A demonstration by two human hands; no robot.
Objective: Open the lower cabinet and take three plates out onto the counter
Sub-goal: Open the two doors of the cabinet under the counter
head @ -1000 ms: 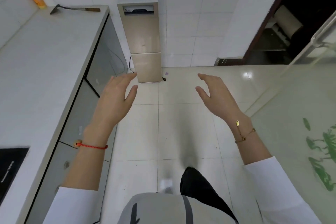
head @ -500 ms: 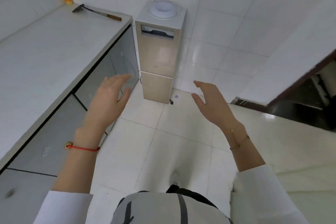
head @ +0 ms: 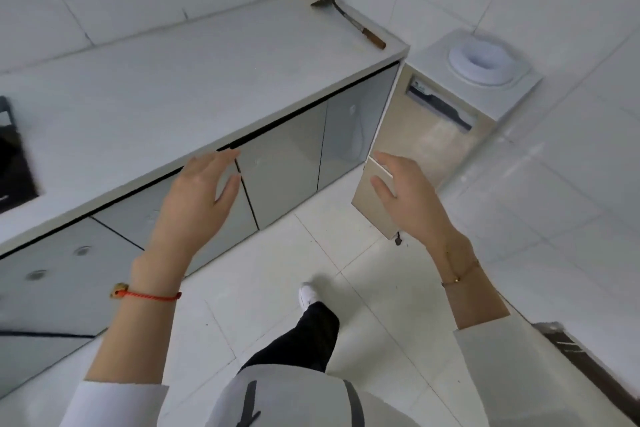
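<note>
We hold both hands, left (head: 197, 198) and right (head: 412, 198), spread and empty (nothing gripped), ready for the shut cabinet doors (head: 280, 177) under the desk (head: 173, 80).

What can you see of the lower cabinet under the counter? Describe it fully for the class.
The lower cabinet runs beneath the white counter, from the left edge of the view to the counter's end beside a beige water dispenser. Its fronts are flat, glossy grey panels, like glass, split by thin dark seams, with a black strip under the countertop. Every door looks closed. The left hand hovers open before it, seemingly not touching it.
</note>
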